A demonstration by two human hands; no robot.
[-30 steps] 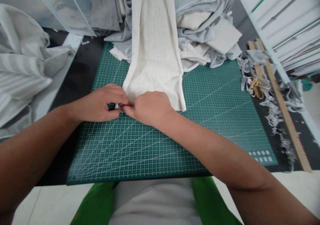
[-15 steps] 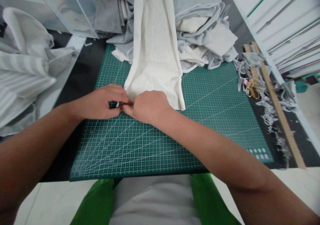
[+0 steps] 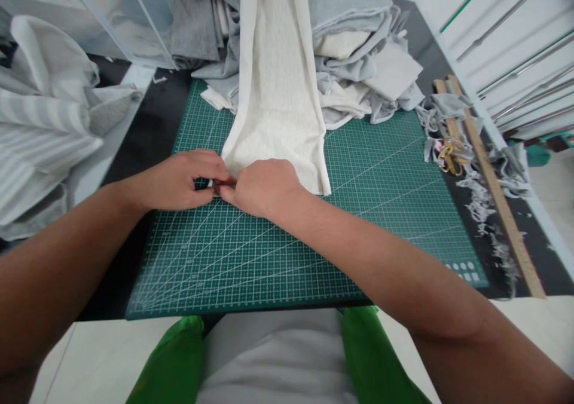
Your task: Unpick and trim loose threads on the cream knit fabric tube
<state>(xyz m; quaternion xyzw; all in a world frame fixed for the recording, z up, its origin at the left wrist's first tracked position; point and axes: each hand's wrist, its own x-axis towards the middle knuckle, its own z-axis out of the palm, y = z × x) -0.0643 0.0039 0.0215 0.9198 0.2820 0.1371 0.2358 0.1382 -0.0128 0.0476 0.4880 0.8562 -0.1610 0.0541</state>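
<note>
A long cream fabric piece (image 3: 280,105) runs from the top of the view down onto the green cutting mat (image 3: 278,266). At its lower left corner my left hand (image 3: 192,180) pinches the fabric edge between thumb and fingers. Right beside it, my right hand (image 3: 264,186) is closed on the same corner, its fingertips touching those of my left hand. The fabric's lower right corner lies free on the mat. My fingers and my right hand hide most of the bottom edge.
Grey and cream fabric (image 3: 354,15) is piled at the back. Striped fabric (image 3: 45,129) lies at the left, near a clear plastic bin (image 3: 130,15). At the right are a wooden strip (image 3: 497,195), gold-handled scissors (image 3: 448,158) and grey scraps (image 3: 479,204).
Both hands stay at the same corner with nearly the same grip. The whole view has shifted slightly.
</note>
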